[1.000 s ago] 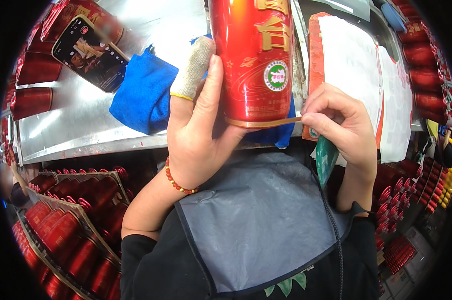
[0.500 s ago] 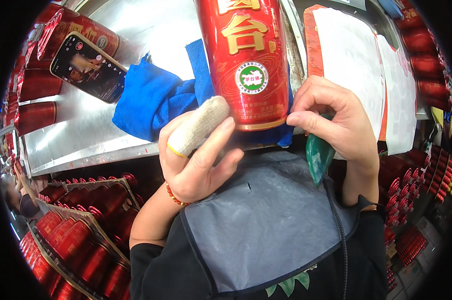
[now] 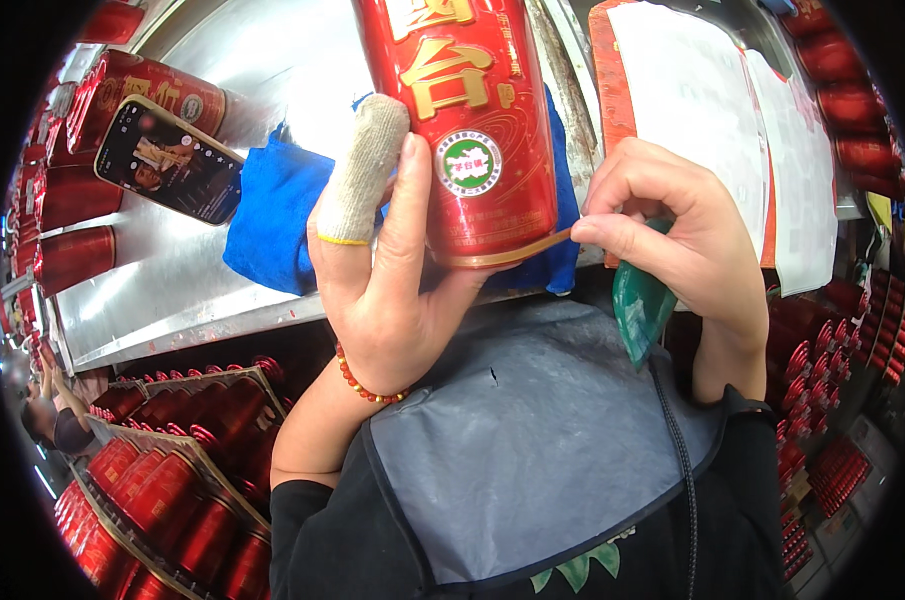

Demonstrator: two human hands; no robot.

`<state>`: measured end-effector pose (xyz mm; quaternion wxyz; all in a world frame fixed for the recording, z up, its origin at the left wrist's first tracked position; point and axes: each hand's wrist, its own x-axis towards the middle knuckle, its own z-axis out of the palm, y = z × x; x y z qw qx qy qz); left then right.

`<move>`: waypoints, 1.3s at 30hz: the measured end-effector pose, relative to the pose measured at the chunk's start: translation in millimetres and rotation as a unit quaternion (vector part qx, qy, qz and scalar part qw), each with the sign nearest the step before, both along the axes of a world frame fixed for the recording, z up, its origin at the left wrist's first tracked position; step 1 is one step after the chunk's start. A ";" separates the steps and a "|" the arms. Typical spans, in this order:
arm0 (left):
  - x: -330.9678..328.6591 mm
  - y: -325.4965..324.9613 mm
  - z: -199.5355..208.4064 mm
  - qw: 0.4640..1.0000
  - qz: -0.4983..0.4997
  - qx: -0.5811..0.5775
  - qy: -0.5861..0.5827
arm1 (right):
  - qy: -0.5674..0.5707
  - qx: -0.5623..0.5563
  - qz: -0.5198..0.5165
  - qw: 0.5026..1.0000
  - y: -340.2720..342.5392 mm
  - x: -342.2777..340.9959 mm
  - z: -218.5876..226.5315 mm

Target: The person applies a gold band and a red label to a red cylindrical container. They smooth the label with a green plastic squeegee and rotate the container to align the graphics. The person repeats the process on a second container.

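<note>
A red cylindrical bottle [image 3: 492, 120] with raised gold lettering and a round white-and-green emblem lies tilted over a blue cloth [image 3: 272, 225], its bottom end toward me. My left hand [image 3: 377, 290] grips its left side and lower end, with the thumb partly hidden under the base. A knitted beige sleeve [image 3: 362, 170] covers one left finger. At the bottle's lower right rim, my right hand [image 3: 682, 220] pinches the end of a thin gold strip [image 3: 554, 240] that runs along the base. A glossy green pointed object [image 3: 640, 305] hangs below the right palm; how it is held is hidden.
A phone [image 3: 167, 160] leans at the left against red containers [image 3: 77, 255] on the metal table [image 3: 122, 310]. White sheets [image 3: 692, 110] lie over a red board on the right. Racks of red bottles [image 3: 162, 490] stand lower left. A person [image 3: 67, 415] is at the far left.
My left hand has moved up and closed around the bottle's left side. The bottle has shifted left and turned slightly. The gold strip now stretches out from the base to my right fingers.
</note>
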<state>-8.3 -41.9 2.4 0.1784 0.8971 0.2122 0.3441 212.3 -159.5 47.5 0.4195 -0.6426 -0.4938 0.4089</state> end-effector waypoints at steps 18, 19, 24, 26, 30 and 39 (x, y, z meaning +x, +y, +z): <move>-46.1 -10.2 -17.0 0.995 -0.089 0.026 -0.037 | 0.006 -0.048 0.054 0.997 10.4 4.3 -7.5; -43.3 -10.7 -15.5 0.995 -0.091 0.029 -0.036 | 0.008 -0.053 0.055 0.997 11.1 4.4 -7.1; -15.5 -14.0 -6.9 0.987 -0.102 0.111 -0.061 | 0.022 -0.058 0.053 0.997 10.2 5.4 -8.2; -5.4 -11.6 -8.8 0.980 -0.118 0.146 -0.071 | 0.026 -0.045 0.036 0.998 9.4 3.4 -8.4; 5.7 -10.3 -4.1 0.989 -0.063 0.122 -0.049 | 0.057 -0.043 0.022 0.997 4.5 2.9 -0.9; 1.3 3.0 2.3 0.999 0.000 0.033 0.021 | 0.064 -0.031 0.014 0.997 -5.6 9.0 1.9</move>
